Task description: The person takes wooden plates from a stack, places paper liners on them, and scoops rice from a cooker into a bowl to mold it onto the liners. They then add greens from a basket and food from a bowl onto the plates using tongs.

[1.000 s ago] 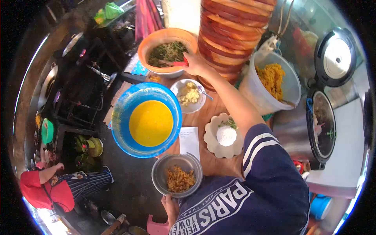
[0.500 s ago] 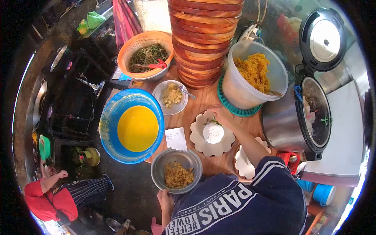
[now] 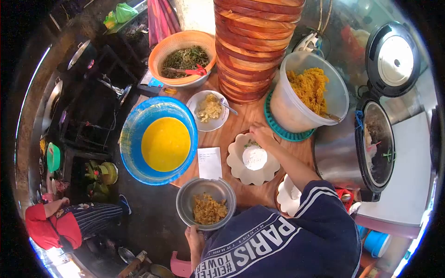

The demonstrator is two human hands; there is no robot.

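A: ok counting what sits on the wooden counter (image 3: pixel 241 123); one scalloped paper plate (image 3: pixel 241 169) in the middle with a round white rice mound (image 3: pixel 254 157) and a few greens on it; another stack of the same plates (image 3: pixel 288 197) at the near right edge, part hidden by the sleeve.

B: and the hands?

A: right hand (image 3: pixel 262 135) is at the far rim of the plate, fingertips pinched down on the greens beside the rice; left hand (image 3: pixel 195 238) grips the near rim of one steel bowl (image 3: pixel 206 203) of crumbly brown shreds at the near edge.

B: bowls total?

A: one big blue plastic basin (image 3: pixel 134 139) of smooth yellow liquid at the left edge; one small white dish (image 3: pixel 211 110) with a spoon; one orange woven basket (image 3: pixel 181 58) of dark greens at the far edge; one white tub (image 3: pixel 296 109) of yellow noodles on a teal ring; one tall stack of wooden trays (image 3: pixel 252 46); one paper slip (image 3: pixel 210 163); one open rice cooker (image 3: pixel 371 143) on the right.
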